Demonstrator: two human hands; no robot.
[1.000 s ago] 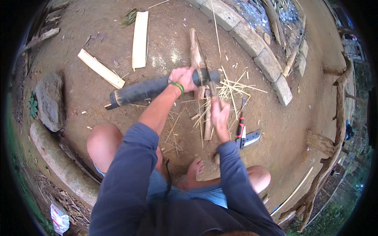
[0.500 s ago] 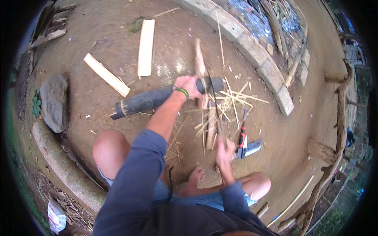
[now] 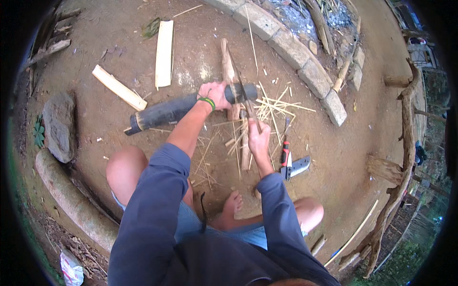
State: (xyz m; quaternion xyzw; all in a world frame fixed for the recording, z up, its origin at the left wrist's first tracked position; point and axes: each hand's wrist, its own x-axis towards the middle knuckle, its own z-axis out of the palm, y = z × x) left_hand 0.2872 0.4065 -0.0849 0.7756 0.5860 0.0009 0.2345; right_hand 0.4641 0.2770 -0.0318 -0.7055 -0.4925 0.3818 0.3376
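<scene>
The left hand [image 3: 213, 94] is curled over a dark bamboo tube [image 3: 164, 112], pressing on it near its right end. The right hand [image 3: 259, 139] is closed tight around the handle of a long, thin saw [image 3: 241, 83]. The saw's blade goes across the tube, just right of the left hand; I cannot tell how deep it sits. The tube lies on the dirt ground [image 3: 343, 152], over a stick of wood [image 3: 228, 62]. Thin pale strips [image 3: 276, 106] lie in a messy pile by the tube's right end. Near the right hand is a tool with a red and black handle [image 3: 285, 155]. Farther off lie two split bamboo pieces [image 3: 164, 55], a big gray rock [image 3: 59, 126] and a curved row of stone blocks [image 3: 291, 50].
</scene>
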